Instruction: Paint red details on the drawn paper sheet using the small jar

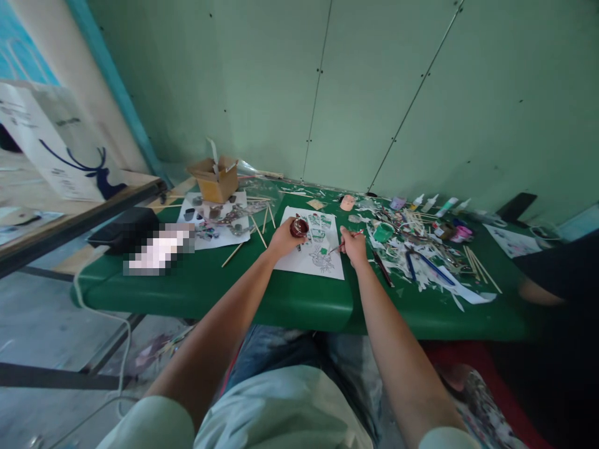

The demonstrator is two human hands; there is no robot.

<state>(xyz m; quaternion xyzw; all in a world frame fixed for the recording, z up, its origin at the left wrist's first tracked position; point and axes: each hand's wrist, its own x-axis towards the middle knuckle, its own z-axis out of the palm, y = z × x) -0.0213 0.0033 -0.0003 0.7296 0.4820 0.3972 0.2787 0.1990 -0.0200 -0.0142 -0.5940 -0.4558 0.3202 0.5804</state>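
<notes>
My left hand (pixel 282 239) is wrapped round a small open jar (pixel 299 227) with dark red-brown contents, above the left edge of a white paper sheet (pixel 292 264). Line drawings and green patches show on the sheet. A thin, brush-like tool (pixel 334 249) is pinched in my right hand (pixel 354 247), over the sheet's right edge. Its tip points left, close to a small green patch (pixel 324 251) on a line drawing (pixel 322 263). Whether the tip touches the paper I cannot tell.
Blue-handled pliers (pixel 433 269), paper scraps and a green pot (pixel 383 232) lie to the right, with several small bottles (pixel 430 202) behind. Thin sticks, a cardboard box (pixel 216 179) and a black case (pixel 125 228) are at left. Another person's dark sleeve (pixel 559 268) is at far right.
</notes>
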